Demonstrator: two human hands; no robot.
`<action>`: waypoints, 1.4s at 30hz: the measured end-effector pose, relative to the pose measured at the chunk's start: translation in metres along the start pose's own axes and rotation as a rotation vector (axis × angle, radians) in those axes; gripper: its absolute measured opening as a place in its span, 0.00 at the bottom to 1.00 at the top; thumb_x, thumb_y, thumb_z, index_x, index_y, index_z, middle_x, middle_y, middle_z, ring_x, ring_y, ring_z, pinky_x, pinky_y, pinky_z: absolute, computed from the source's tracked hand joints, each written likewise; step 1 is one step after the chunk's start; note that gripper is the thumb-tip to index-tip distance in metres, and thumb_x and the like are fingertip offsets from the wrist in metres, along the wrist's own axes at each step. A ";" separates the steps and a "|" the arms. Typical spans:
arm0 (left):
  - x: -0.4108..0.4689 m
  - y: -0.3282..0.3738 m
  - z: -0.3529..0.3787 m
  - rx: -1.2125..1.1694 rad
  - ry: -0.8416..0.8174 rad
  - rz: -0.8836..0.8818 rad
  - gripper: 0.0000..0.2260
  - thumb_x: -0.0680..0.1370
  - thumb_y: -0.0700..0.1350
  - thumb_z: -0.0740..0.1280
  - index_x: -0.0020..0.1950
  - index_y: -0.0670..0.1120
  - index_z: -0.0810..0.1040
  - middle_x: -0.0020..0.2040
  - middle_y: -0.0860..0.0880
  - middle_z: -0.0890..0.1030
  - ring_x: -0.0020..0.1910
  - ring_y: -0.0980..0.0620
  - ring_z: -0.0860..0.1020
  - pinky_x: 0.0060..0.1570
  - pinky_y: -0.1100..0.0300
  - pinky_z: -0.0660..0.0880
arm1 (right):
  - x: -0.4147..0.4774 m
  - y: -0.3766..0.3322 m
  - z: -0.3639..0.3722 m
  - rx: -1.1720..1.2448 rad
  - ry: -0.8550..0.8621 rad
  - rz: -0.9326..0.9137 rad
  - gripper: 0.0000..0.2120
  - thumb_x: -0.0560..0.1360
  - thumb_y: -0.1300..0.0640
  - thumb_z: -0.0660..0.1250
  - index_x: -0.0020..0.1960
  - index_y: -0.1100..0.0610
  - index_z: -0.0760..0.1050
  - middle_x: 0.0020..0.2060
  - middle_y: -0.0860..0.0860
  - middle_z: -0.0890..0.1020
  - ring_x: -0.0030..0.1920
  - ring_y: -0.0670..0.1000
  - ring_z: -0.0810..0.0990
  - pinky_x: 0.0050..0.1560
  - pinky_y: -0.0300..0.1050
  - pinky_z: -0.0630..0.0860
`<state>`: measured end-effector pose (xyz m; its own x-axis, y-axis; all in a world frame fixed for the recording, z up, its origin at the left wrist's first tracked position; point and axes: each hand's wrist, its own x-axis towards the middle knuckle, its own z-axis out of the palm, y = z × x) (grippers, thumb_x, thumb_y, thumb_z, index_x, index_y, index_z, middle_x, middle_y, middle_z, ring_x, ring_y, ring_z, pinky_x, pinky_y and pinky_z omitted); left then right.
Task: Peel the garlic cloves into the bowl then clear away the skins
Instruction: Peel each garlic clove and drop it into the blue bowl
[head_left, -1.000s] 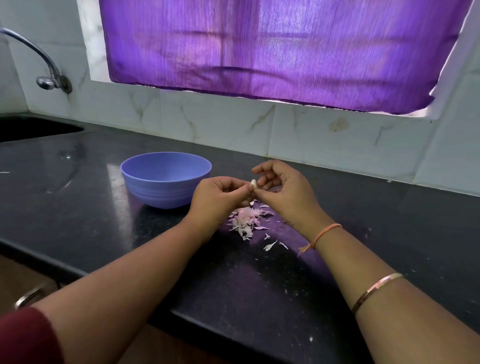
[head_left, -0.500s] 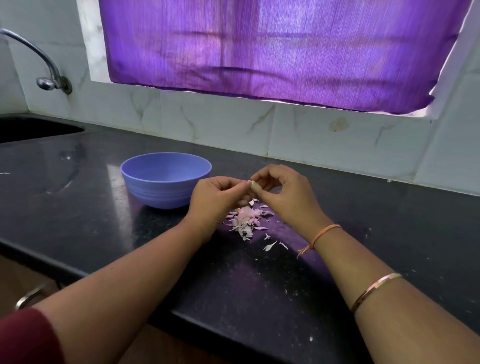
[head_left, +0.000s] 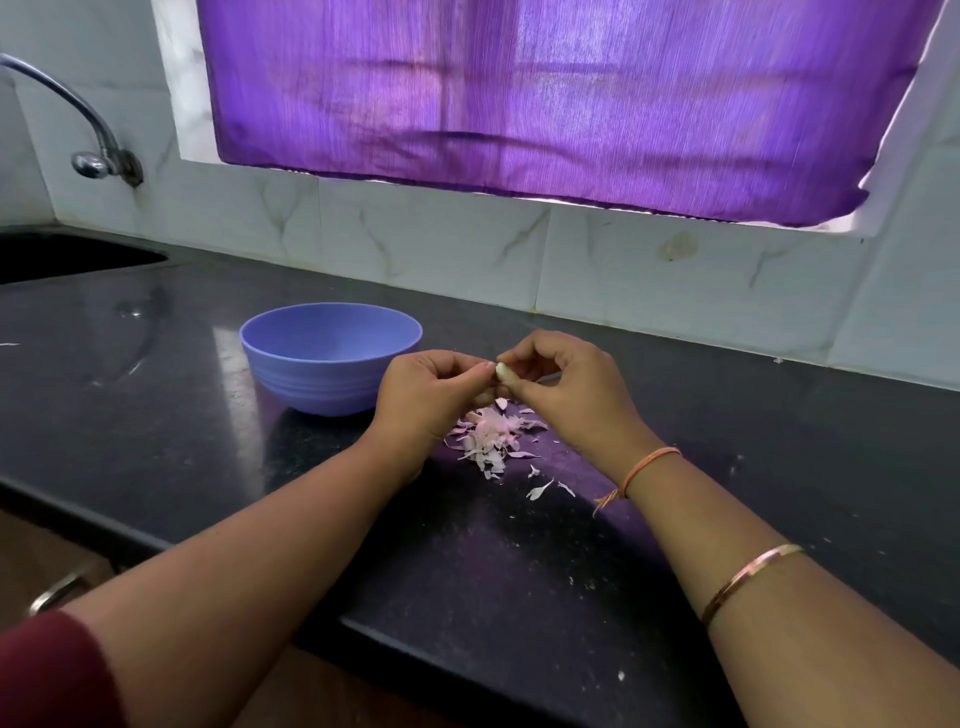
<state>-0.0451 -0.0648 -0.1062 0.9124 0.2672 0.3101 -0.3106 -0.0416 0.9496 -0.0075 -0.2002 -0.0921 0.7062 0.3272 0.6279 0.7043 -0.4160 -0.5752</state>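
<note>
A small white garlic clove is pinched between the fingertips of my left hand and my right hand, held a little above the black counter. Directly beneath the hands lies a pile of pinkish-white garlic skins, with a few loose flakes nearer to me. The lilac plastic bowl stands just left of my left hand; its inside bottom is hidden from this angle.
The black stone counter runs left to a sink with a chrome tap on the tiled wall. A purple curtain hangs over the window behind. The counter's front edge passes under my forearms.
Both hands have stayed over the skin pile. The right fingers have curled tighter around the clove, and the clove now sits slightly lower between the fingertips.
</note>
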 end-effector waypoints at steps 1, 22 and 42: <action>0.000 0.000 0.000 0.004 0.003 -0.002 0.05 0.75 0.38 0.69 0.39 0.42 0.82 0.40 0.38 0.83 0.40 0.47 0.80 0.49 0.54 0.78 | 0.000 0.000 0.000 0.004 0.001 0.000 0.02 0.71 0.61 0.72 0.43 0.60 0.80 0.39 0.52 0.82 0.39 0.48 0.80 0.42 0.36 0.77; -0.001 0.002 0.000 -0.066 -0.019 -0.022 0.03 0.74 0.36 0.69 0.42 0.39 0.82 0.36 0.44 0.83 0.35 0.55 0.81 0.43 0.63 0.79 | -0.001 -0.003 -0.001 0.106 -0.016 0.080 0.04 0.69 0.64 0.73 0.41 0.60 0.79 0.39 0.56 0.83 0.40 0.55 0.81 0.42 0.44 0.79; 0.000 0.000 0.001 0.067 0.092 0.017 0.11 0.73 0.42 0.72 0.42 0.33 0.78 0.35 0.42 0.81 0.30 0.53 0.76 0.37 0.58 0.78 | 0.000 -0.002 -0.004 0.287 -0.023 0.170 0.11 0.67 0.68 0.73 0.41 0.54 0.76 0.39 0.55 0.82 0.42 0.57 0.83 0.45 0.55 0.81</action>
<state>-0.0448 -0.0654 -0.1065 0.8778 0.3528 0.3240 -0.3048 -0.1104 0.9460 -0.0093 -0.2024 -0.0885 0.8147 0.2936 0.5001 0.5655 -0.2112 -0.7972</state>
